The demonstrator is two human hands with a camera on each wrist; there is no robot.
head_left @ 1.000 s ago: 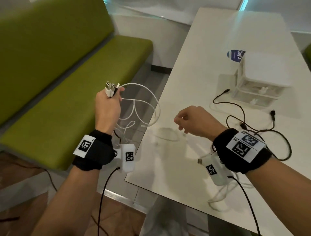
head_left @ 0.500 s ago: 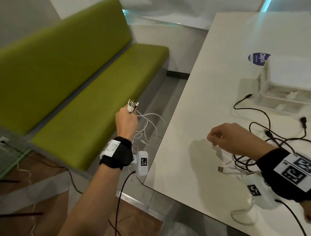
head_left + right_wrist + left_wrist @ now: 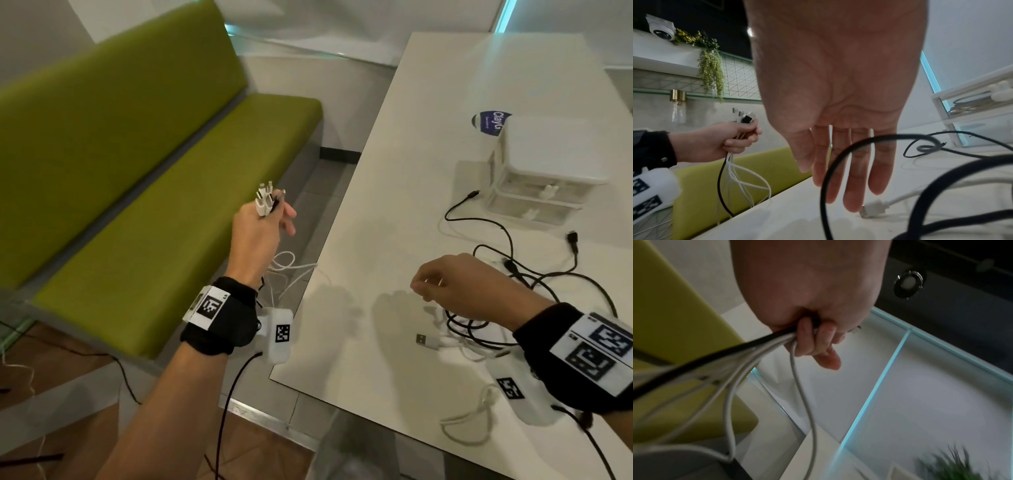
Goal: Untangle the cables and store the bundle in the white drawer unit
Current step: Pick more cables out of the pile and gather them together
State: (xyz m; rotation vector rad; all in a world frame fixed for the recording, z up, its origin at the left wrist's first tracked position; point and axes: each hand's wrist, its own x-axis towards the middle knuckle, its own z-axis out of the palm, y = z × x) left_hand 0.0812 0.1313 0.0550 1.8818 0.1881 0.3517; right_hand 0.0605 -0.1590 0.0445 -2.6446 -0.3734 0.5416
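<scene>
A bunch of cables, several white and one black, is gripped in the left hand with the fingers curled round it, and is held up off the tabletop, over the gap between the tabletop and the green bench. The plug ends are stood up above the fist, while the loose lengths are left hanging below the wrist beside the tabletop's near corner. The right hand is held just above the tabletop with nothing in it; in the right wrist view its fingers are seen straight and slightly spread. More black cables are left in a loose tangle on the tabletop, partly under the right wrist, with a white cable ending in a flat plug just beside them. The white drawer unit is stood at the far side of the tangle, and coiled cable can be seen through its upper drawer front.
</scene>
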